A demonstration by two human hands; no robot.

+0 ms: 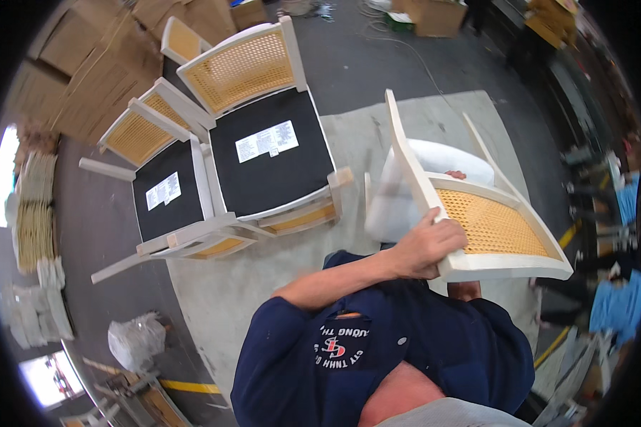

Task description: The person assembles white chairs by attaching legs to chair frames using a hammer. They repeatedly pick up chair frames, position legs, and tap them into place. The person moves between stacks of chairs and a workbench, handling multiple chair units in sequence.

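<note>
A white wooden chair (400,158) with a woven cane backrest (495,222) is held tilted in front of me, its backrest toward my body. My left hand (434,245) is closed round the left side of the back frame, near the corner by my chest. My right arm passes under the backrest. Only the fingertips of my right hand (456,174) show, curled over the rail between the cane panel and the pale seat (441,155); the rest of that hand is hidden.
To the left, white cane chairs (271,167) lie stacked, black seat undersides showing. A pale mat (477,110) covers the floor. Cardboard boxes (96,78) stand far left, a plastic-wrapped bundle (137,341) at lower left. A person in a brown top (552,25) is at far right.
</note>
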